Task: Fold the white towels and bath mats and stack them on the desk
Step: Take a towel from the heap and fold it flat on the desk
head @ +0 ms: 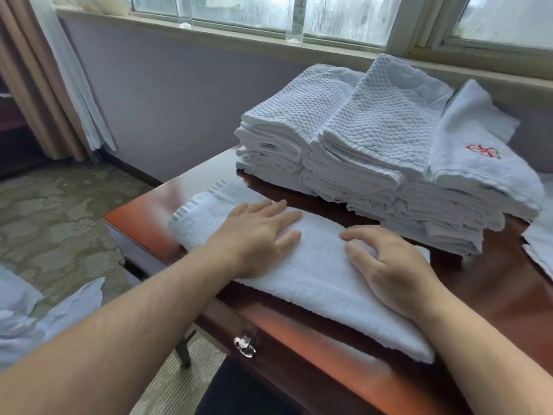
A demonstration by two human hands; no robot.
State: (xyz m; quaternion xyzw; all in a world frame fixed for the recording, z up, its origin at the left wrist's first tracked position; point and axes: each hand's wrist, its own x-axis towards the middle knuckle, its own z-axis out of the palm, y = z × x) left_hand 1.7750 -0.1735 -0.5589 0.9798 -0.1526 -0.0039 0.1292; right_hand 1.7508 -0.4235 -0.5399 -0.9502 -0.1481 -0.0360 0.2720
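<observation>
Head view, worktop: dark glossy wood worktop (493, 295) under a window, with a drawer handle (245, 345) on its front edge
Head view, towel in hand: a plain white towel (314, 283) lies as a long folded band along the near edge of the worktop, running from far left to near right
Left hand: the left hand (257, 238) rests palm down on the far-left half of the towel, fingers straight and slightly spread, pressing it flat
Right hand: the right hand (392, 265) sits on the middle of the towel, fingers arched with the tips on the cloth; the thumb is hidden and no pinched fold shows
Finished stacks: two piles of waffle-weave bath mats (383, 127) stand side by side behind the towel, and a towel pile topped by one with red embroidery (478, 163) leans against them on the right
Waiting: loose white cloth (45, 319) lies at the lower left, off the worktop; another white piece (541, 247) shows at the right edge
Step in hand: smoothing the folded band, by the look of it, before the next fold
Next move calls for: probably taking hold of one end, bringing it over to meet the other with edges aligned, then lifting the bundle onto a pile without upsetting the leaning one
</observation>
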